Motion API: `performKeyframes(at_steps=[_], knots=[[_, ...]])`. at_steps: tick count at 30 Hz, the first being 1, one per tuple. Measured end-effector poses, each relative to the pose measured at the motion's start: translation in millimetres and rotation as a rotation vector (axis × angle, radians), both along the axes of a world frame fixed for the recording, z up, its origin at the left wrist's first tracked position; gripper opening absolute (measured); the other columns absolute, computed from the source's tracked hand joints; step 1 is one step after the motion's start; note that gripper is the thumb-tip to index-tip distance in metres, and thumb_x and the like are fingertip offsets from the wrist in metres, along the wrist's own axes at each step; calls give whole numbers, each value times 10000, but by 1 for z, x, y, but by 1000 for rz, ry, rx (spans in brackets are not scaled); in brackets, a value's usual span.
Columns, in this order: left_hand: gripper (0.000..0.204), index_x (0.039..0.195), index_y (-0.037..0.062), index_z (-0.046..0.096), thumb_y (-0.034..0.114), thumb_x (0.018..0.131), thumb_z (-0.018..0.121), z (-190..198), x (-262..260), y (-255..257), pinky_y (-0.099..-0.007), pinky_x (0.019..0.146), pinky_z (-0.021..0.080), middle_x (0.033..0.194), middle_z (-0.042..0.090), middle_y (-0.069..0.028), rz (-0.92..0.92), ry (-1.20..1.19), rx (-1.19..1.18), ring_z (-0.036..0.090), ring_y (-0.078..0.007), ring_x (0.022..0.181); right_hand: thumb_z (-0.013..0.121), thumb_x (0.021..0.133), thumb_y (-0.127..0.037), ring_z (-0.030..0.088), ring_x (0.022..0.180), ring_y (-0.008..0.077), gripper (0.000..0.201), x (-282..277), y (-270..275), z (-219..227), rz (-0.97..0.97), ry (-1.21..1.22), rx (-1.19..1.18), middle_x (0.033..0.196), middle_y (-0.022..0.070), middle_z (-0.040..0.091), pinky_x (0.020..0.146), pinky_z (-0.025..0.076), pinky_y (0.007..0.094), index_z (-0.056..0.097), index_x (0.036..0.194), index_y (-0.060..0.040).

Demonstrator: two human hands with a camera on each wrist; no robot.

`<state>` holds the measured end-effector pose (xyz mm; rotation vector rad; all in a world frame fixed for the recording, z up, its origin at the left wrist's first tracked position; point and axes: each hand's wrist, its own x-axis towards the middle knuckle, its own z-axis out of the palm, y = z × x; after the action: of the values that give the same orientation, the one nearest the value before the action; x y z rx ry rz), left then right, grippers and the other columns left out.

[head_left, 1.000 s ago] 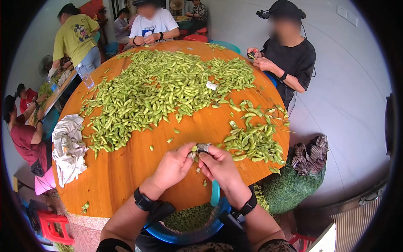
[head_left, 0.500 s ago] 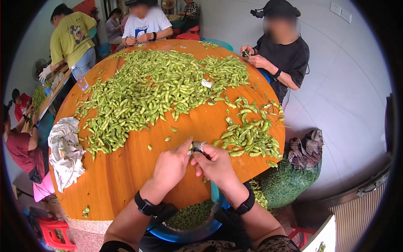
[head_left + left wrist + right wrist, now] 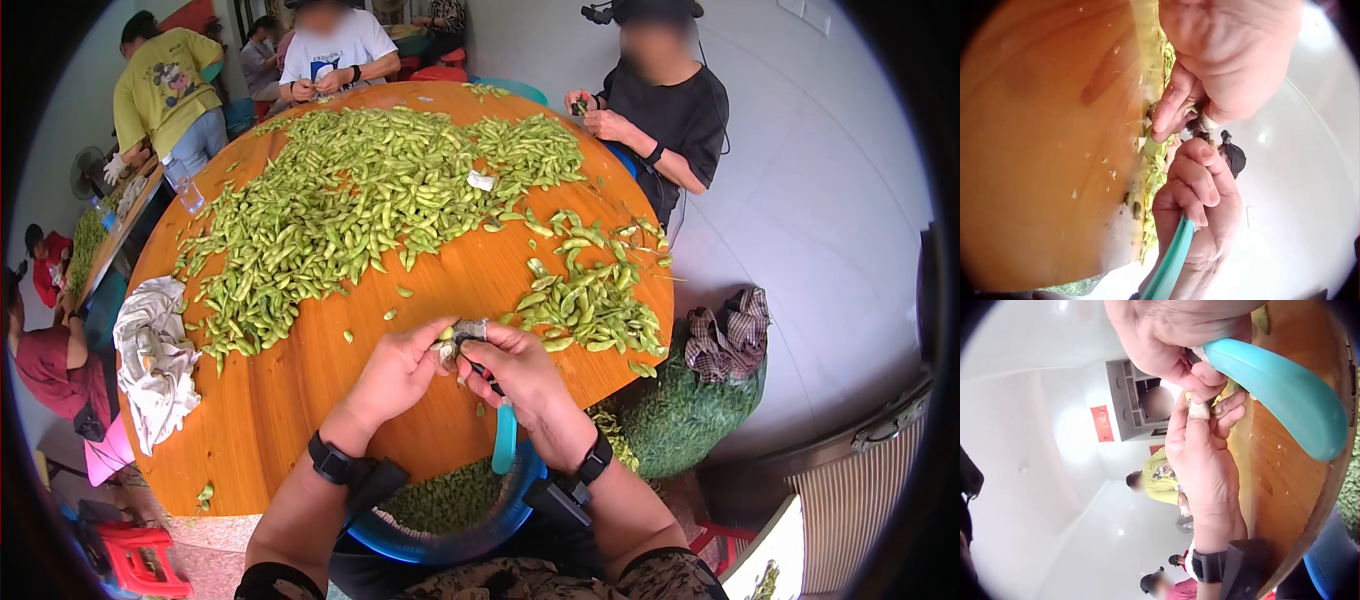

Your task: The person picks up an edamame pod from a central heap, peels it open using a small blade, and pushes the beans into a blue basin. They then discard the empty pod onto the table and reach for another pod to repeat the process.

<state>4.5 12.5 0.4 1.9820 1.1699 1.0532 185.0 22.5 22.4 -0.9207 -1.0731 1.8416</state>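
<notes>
Both hands meet above the near edge of the round wooden table. My left hand pinches a green soybean pod between thumb and fingers; its thumb has a pale wrap. The right hand curls round a tool with a teal handle, which hangs down out of the palm; the tool's working end is hidden between the fingers. Grey wrapping covers a right fingertip, right beside the pod. Below the hands, a blue basin holds many green beans.
A large heap of pods covers the table's far side, with a smaller pile at right. A white cloth lies on the left edge. A green sack stands at right. Two people sit across the table.
My left index finger, stretched out half a second ago, has bent back in, and the pod shows more clearly. The teal handle has swung slightly. The head view has shifted a little.
</notes>
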Motion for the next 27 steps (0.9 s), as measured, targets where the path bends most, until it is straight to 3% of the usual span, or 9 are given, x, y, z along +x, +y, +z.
performKeyframes(at_steps=[2,8,9,12,14,18,20,23,27], knots=[[375,1267,32,530,-43,906,460,-2,-1,3,-292,704,549,852,666,-86,-48,-133,-79,669,-166,728,519,908,-66,450,423,60,139,1,2,0,1,29,-4,661,24,590,351,291,208,612,815,-22],[266,1166,30,564,-18,936,441,3,2,6,-281,690,549,954,648,-47,-123,-618,-410,649,-136,770,540,898,-76,465,430,62,106,5,12,4,63,91,-40,664,26,596,350,312,209,624,887,-13],[266,1166,30,564,-18,936,441,5,3,5,-281,690,549,954,648,-47,-120,-616,-407,649,-136,770,548,906,-83,471,444,58,105,5,10,6,43,0,-2,676,24,602,355,319,205,625,876,-19],[218,1125,23,542,6,922,464,5,2,4,-281,683,536,995,625,-50,33,-404,-291,625,-118,794,548,918,-81,484,464,48,105,1,6,11,16,-160,95,676,14,603,364,341,197,620,857,-34],[229,1094,24,510,5,866,504,2,-4,7,-313,638,514,886,620,-68,112,26,93,616,-154,731,539,896,-63,501,469,53,125,0,3,10,5,-284,183,655,-2,579,382,370,208,635,972,-40],[249,1065,18,506,-2,816,516,9,4,0,-362,609,490,796,599,-128,165,125,87,616,-254,681,532,899,-62,502,471,53,118,-4,-1,7,34,-360,230,649,-1,572,397,387,213,628,964,-39],[242,1039,27,475,22,810,554,11,5,0,-461,665,500,917,601,-216,215,252,33,612,-405,773,533,900,-65,502,471,55,120,-6,1,4,56,-345,212,649,1,572,408,396,214,627,970,-36],[238,1031,27,471,21,808,553,10,7,1,-502,682,490,922,603,-226,248,281,34,608,-424,801,534,900,-67,503,472,56,117,-5,6,0,56,-324,147,650,3,573,399,395,215,626,966,-37],[214,1025,8,516,-7,812,493,7,10,1,-470,663,492,840,592,-227,301,293,85,602,-422,744,534,901,-76,502,470,57,110,-5,10,-1,73,-320,125,656,5,575,389,395,219,623,953,-38]])
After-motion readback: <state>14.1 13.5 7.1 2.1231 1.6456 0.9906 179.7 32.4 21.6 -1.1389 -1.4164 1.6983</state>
